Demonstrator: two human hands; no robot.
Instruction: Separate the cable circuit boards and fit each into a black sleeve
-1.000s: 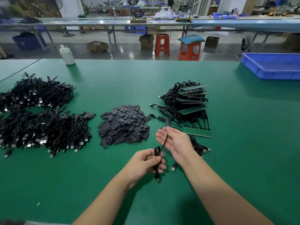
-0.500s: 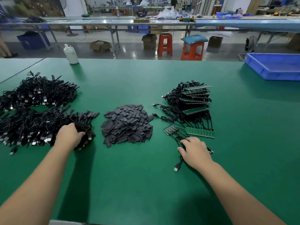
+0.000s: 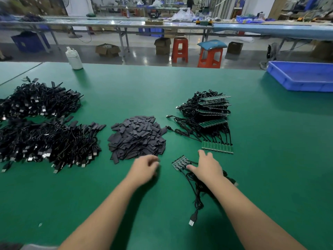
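Note:
A heap of black sleeves (image 3: pixel 137 137) lies in the middle of the green table (image 3: pixel 270 159). My left hand (image 3: pixel 145 167), blurred and holding nothing, hovers just in front of that heap. My right hand (image 3: pixel 207 166) lies spread over a small strip of joined circuit boards (image 3: pixel 180 162), its thumb touching them; their black cables (image 3: pixel 197 192) run back under my wrist to a USB plug (image 3: pixel 192 220). A longer strip of green boards (image 3: pixel 217 147) lies beyond my right hand. Further back is a stack of board strips with cables (image 3: pixel 207 110).
Two big piles of finished black cables (image 3: pixel 45 141) fill the left of the table. A white bottle (image 3: pixel 73 58) stands at the far edge and a blue tray (image 3: pixel 302 76) at the far right. Stools and workbenches stand beyond the table.
My left hand left the finished cable pile and came right to the front of the sleeve heap. My right hand slid forward onto the small board strip.

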